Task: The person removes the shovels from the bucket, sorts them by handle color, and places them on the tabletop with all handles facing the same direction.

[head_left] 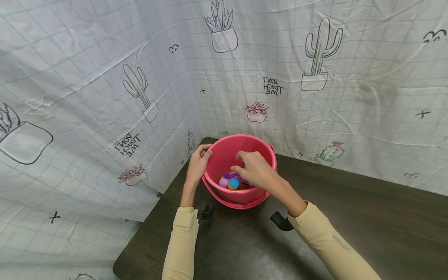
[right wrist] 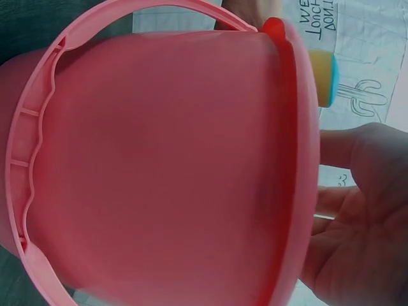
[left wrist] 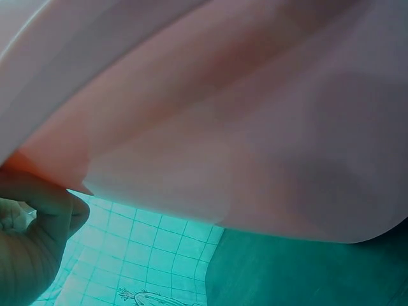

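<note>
A pink bucket [head_left: 227,155] stands near the table's far corner, its handle hanging down at the front. My left hand [head_left: 198,165] grips its rim on the left; in the left wrist view the curled fingers [left wrist: 70,213] lie by the bucket's wall. Over the bucket's mouth is my right hand [head_left: 257,167], fingers loosely bent with nothing between them. Purple and lilac balls [head_left: 224,182] lie inside. A blue-and-yellow piece [right wrist: 324,78] shows beyond the rim in the right wrist view, apart from the right fingers; its exact kind is unclear.
The dark tabletop [head_left: 336,217] extends to the right and front of the bucket. A white grid-patterned cloth with cactus drawings [head_left: 280,128] hangs close behind and to the left. Dark wrist mounts [head_left: 281,221] sit below both forearms.
</note>
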The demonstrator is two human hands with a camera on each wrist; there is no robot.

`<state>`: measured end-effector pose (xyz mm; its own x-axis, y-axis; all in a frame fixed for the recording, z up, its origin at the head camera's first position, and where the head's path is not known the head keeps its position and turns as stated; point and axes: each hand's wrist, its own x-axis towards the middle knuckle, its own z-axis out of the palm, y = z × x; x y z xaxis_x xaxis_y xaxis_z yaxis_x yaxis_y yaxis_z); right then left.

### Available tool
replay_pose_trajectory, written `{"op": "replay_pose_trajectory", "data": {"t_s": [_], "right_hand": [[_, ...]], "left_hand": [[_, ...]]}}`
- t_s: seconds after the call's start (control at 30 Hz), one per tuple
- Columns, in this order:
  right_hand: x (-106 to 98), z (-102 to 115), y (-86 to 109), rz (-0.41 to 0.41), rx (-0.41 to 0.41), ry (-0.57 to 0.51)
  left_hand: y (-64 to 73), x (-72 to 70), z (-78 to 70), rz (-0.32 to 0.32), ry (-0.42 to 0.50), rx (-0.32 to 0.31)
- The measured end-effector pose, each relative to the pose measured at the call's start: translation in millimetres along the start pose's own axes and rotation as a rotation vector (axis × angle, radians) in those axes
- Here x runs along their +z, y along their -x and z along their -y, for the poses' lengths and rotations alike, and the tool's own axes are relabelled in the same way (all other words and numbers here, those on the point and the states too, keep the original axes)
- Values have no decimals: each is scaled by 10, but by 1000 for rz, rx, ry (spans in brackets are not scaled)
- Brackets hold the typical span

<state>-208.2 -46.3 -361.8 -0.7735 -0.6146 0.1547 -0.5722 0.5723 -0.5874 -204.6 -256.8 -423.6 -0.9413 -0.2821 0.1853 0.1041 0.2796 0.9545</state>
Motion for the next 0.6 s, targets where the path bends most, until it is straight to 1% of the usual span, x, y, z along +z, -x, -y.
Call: {"op": "replay_pose_trajectory", "data": {"t_s": [0.1, 0.23, 0.4, 0.6], "right_hand": [[18, -19, -24, 43, 11, -23], [52, -33, -57, 95, 20, -28], [100, -57, -91, 135, -6, -26], [98, -94, -103, 172, -39, -66]], "left_hand": [[-1, -3, 8, -2, -2, 0], [-1, -4, 15, -2, -1, -4], [4, -11, 14, 2, 5, -12], [11, -3, 0, 1, 7, -20]]}}
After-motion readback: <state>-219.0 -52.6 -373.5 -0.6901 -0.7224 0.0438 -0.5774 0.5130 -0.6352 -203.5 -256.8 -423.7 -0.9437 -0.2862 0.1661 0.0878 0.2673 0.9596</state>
